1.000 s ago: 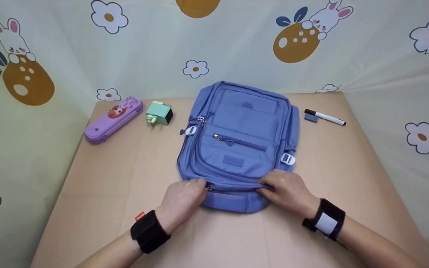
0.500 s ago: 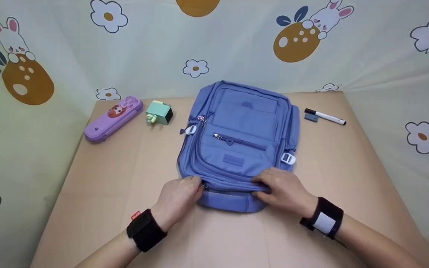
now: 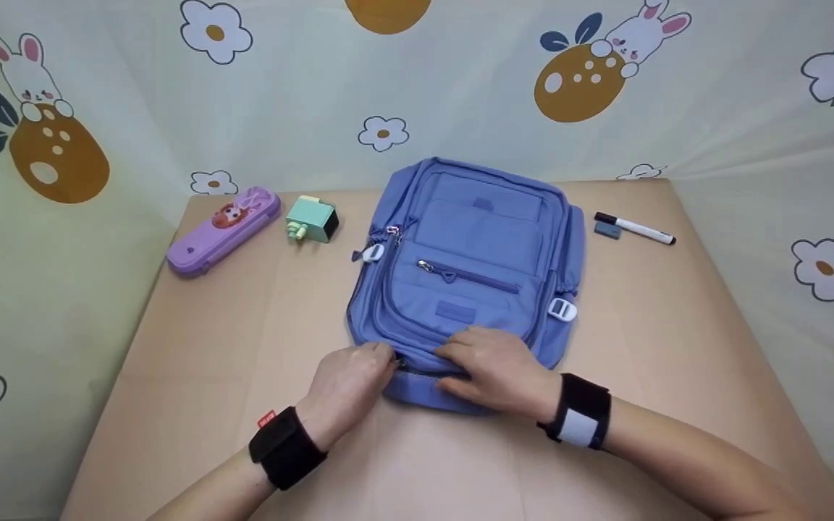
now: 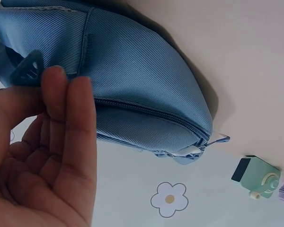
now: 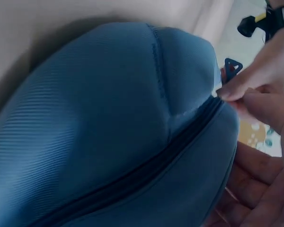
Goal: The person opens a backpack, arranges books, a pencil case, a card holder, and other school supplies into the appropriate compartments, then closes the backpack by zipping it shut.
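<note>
A blue backpack point(image 3: 486, 246) lies on the table with its lower end toward me. At its lower left corner my left hand point(image 3: 346, 387) pinches a zipper pull; the pull's triangular end point(image 4: 28, 71) sticks out past the thumb and fingertips in the left wrist view. My right hand point(image 3: 500, 373) grips the bag's lower edge close to the left hand, fingers on top and thumb below. In the right wrist view the zipper point(image 5: 146, 168) runs along the bag's bottom, its teeth too dark to read, and the left thumb and fingers are at its end.
A purple pencil case point(image 3: 223, 231) and a mint-green pencil sharpener point(image 3: 312, 218) lie at the back left. Right of the bag are a white marker point(image 3: 641, 230) and a small blue-grey block point(image 3: 607, 230). A patterned cloth point(image 3: 301, 94) hangs behind the table point(image 3: 243, 347).
My right hand has slid left along the backpack's lower edge toward the left hand. The left hand shifted slightly left with the zipper pull, then stayed nearly still.
</note>
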`<state>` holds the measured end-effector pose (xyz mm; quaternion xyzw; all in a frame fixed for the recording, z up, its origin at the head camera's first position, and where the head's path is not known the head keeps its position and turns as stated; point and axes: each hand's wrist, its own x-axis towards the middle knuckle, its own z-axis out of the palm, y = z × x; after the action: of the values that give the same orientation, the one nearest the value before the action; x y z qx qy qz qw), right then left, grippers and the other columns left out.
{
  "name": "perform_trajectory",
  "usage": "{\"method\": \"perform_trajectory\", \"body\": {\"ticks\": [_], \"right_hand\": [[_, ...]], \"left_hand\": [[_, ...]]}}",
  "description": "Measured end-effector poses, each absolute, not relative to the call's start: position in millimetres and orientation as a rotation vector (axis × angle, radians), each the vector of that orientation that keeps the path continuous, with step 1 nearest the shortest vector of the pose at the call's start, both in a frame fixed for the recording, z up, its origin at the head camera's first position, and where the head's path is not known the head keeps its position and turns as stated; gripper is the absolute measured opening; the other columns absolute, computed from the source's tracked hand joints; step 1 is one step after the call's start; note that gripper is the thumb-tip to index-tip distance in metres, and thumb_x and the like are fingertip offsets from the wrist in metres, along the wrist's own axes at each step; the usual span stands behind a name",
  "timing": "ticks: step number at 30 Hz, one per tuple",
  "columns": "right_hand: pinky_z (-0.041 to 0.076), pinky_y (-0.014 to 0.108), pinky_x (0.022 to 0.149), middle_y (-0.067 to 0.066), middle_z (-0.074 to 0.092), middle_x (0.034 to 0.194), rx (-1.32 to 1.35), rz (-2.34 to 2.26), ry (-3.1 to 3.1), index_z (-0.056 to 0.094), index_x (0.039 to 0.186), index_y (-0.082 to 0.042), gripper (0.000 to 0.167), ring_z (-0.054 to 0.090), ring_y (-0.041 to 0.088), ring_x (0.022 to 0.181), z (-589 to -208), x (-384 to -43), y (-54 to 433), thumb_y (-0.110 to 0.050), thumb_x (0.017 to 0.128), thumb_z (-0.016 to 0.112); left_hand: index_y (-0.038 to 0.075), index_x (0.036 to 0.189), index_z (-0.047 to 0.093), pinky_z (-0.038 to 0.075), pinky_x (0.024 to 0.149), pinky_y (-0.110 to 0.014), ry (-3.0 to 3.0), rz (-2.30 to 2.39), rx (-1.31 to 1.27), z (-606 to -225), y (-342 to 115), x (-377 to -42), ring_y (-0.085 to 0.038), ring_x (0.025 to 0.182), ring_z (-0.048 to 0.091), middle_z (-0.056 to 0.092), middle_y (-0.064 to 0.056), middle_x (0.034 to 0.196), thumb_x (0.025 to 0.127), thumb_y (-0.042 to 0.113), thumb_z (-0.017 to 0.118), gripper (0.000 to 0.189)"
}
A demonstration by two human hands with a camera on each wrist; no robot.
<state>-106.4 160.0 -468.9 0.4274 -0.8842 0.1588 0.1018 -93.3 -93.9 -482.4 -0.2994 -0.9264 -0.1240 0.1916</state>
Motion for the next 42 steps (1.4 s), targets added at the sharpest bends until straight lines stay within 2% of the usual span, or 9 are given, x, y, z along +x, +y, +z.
{"method": "perform_trajectory", "body": {"ticks": [6,11,19,26,31,37,42], "right_hand": [[0.058,0.034,0.066,-0.003,0.071,0.093,1.213,0.397,-2.555,0.075,0.104,-0.013,0.021,0.07,0.017,0.082,-475,-106,153,-0.029,0.091,0.077],[0.057,0.034,0.06,-0.004,0.07,0.086,1.204,0.388,-2.518,0.073,0.099,-0.014,0.014,0.07,0.015,0.074,-480,-108,153,-0.025,0.091,0.077],[0.057,0.032,0.059,-0.004,0.072,0.086,1.215,0.404,-2.527,0.074,0.097,-0.015,0.011,0.07,0.014,0.072,-479,-109,153,-0.024,0.092,0.077],[0.057,0.031,0.058,-0.004,0.073,0.087,1.228,0.42,-2.506,0.075,0.099,-0.013,0.013,0.07,0.014,0.072,-479,-109,154,-0.023,0.092,0.077],[0.057,0.03,0.058,-0.004,0.073,0.087,1.242,0.43,-2.467,0.076,0.1,-0.013,0.012,0.071,0.013,0.072,-480,-109,155,-0.022,0.091,0.078],[0.058,0.031,0.059,-0.004,0.073,0.086,1.249,0.445,-2.427,0.076,0.098,-0.013,0.011,0.071,0.013,0.073,-481,-109,155,-0.021,0.09,0.079],[0.058,0.031,0.059,-0.005,0.072,0.086,1.257,0.46,-2.419,0.076,0.097,-0.014,0.011,0.071,0.012,0.073,-483,-109,156,-0.021,0.09,0.079]], "left_hand": [[0.011,0.073,0.054,0.044,0.039,-0.038,-2.608,-0.363,-0.846,-484,-94,-93,-0.02,0.046,0.054,0.055,-0.001,0.06,0.089,0.014,0.077,0.029],[0.012,0.072,0.05,0.044,0.039,-0.038,-2.632,-0.348,-0.839,-483,-94,-94,-0.02,0.046,0.053,0.053,-0.001,0.058,0.088,0.013,0.076,0.03],[0.011,0.073,0.05,0.045,0.043,-0.041,-2.703,-0.406,-0.814,-480,-100,-97,-0.023,0.049,0.056,0.056,-0.004,0.061,0.088,0.011,0.076,0.03],[0.013,0.074,0.051,0.047,0.045,-0.041,-2.718,-0.443,-0.804,-478,-111,-102,-0.021,0.051,0.056,0.058,-0.001,0.064,0.086,0.008,0.076,0.029],[0.011,0.074,0.052,0.047,0.046,-0.043,-2.7,-0.427,-0.748,-479,-122,-108,-0.024,0.052,0.056,0.058,-0.002,0.064,0.087,0.007,0.074,0.026],[0.01,0.079,0.058,0.052,0.053,-0.049,-2.763,-0.472,-0.659,-482,-139,-122,-0.033,0.066,0.067,0.068,-0.01,0.076,0.093,0.01,0.071,0.018],[0.01,0.085,0.064,0.055,0.061,-0.049,-2.83,-0.542,-0.529,-486,-154,-135,-0.031,0.073,0.069,0.07,-0.008,0.082,0.094,0.011,0.071,0.011]]}}
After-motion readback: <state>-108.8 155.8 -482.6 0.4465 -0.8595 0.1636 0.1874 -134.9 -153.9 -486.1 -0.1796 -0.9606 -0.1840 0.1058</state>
